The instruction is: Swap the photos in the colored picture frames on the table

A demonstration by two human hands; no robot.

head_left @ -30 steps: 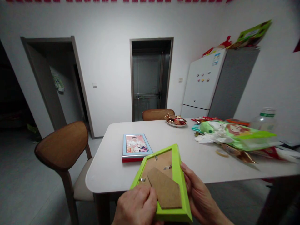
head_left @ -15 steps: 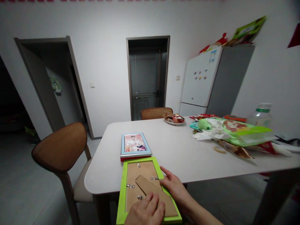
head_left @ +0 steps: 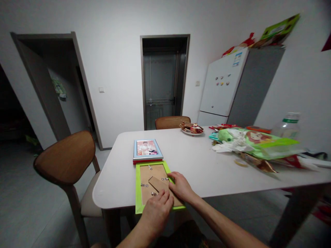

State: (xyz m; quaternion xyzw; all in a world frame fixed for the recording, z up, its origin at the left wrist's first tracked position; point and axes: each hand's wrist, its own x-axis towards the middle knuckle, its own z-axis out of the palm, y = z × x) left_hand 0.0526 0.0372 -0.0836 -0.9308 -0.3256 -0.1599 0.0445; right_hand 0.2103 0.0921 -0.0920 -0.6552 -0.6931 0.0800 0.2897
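A green photo frame (head_left: 138, 193) lies back side up at the near table edge, its lower part reaching past the edge. Its brown backing board (head_left: 160, 172) has small metal clips and a folded stand (head_left: 157, 184). My left hand (head_left: 159, 206) is closed, with bent fingers pressed together on the lower part of the stand. My right hand (head_left: 180, 186) grips the frame's right edge, thumb side on top and the other fingers partly hidden. Directly beyond lies a light-blue photo frame (head_left: 148, 159), picture up, on top of a red one (head_left: 148, 162).
The white table (head_left: 186, 165) holds a plate of wrapped snacks (head_left: 192, 129) at the back. Green packaging (head_left: 261, 139), crumpled tissue (head_left: 230, 146) and a clear jar (head_left: 288, 127) crowd its right side. A wooden chair (head_left: 67, 158) stands at the left, another chair (head_left: 172, 121) behind.
Both hands and the green frame have moved forward, away from me, and more of the frame's lower edge shows. The stacked frames sit slightly farther back. The view has shifted a little.
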